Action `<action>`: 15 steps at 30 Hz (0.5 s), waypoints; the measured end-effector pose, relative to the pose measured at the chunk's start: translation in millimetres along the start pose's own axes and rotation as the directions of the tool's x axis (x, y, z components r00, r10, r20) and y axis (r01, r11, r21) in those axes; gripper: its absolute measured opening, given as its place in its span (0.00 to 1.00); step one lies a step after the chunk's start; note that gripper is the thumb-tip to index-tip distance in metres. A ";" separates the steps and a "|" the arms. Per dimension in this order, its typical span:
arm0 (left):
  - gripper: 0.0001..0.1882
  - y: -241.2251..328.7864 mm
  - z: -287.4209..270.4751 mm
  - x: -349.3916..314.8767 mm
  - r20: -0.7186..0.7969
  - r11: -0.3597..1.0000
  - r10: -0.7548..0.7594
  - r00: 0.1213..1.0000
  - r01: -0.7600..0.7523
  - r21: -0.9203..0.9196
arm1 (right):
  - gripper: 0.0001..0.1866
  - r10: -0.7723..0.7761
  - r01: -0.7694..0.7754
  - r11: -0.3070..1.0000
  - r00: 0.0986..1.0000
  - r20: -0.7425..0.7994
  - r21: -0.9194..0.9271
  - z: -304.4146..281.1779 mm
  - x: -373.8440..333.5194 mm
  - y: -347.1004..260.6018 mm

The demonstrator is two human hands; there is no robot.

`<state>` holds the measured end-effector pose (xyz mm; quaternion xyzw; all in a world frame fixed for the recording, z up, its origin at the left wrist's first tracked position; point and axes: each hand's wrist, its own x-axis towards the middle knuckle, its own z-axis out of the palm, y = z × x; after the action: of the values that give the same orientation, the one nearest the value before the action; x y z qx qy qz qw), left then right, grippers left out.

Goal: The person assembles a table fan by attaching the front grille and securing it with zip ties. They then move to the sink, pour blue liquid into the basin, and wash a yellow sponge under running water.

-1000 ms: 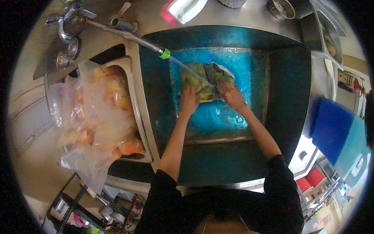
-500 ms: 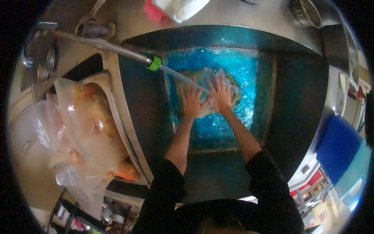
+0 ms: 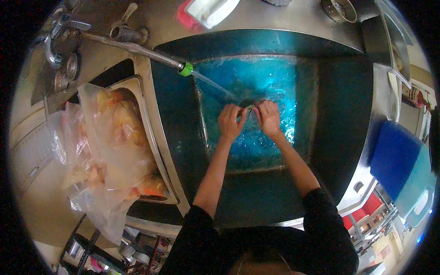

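Both hands are low in a deep dark sink (image 3: 256,197) whose floor glows turquoise under moving water. My left hand (image 3: 230,122) and my right hand (image 3: 269,117) face each other, fingers curled and thumbs close together. They grip a dark, greenish thing (image 3: 248,103) between them; only a small part shows, so its kind is unclear. A braided metal hose (image 3: 133,49) with a green nozzle (image 3: 185,69) sends a stream of water (image 3: 213,83) toward the held thing from the upper left.
Left of the sink, a metal tray (image 3: 156,142) holds orange and yellowish food partly covered by clear plastic bags (image 3: 68,137). A white-backed brush with pink bristles (image 3: 190,16) lies on the far ledge, with a metal canister (image 3: 340,10) beyond. Blue and turquoise boards (image 3: 396,156) stand at right.
Half a second ago both hands lay spread flat on a wide brownish-green thing in the water. Now the fingers have closed on a narrow-looking dark thing, and the wide shape no longer shows.
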<state>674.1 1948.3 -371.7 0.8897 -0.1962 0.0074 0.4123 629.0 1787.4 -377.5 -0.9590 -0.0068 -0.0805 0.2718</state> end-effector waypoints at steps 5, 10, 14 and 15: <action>0.12 -1.2 5.1 -4.4 0.109 0.971 -0.206 0.972 0.189 0.146 | 0.19 0.059 -0.041 0.993 0.983 0.172 -0.111 1.4 14.4 -5.7; 0.27 -36.8 39.6 0.9 0.326 0.873 -0.094 0.941 -0.079 0.481 | 0.36 0.167 -0.038 0.949 0.904 0.395 -0.314 46.6 24.8 13.2; 0.30 -53.2 52.1 -1.7 0.303 0.895 -0.081 0.949 -0.065 0.442 | 0.38 0.160 -0.021 0.947 0.897 0.412 -0.321 59.5 24.6 26.1; 0.31 -54.1 53.6 -2.2 0.308 0.897 -0.083 0.948 -0.064 0.438 | 0.39 0.145 0.002 0.941 0.900 0.410 -0.338 60.0 24.5 27.3</action>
<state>683.3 1941.1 -446.9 0.9503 -0.2487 -0.0942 0.1620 663.8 1794.7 -438.2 -0.9844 -0.0172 0.1428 0.1017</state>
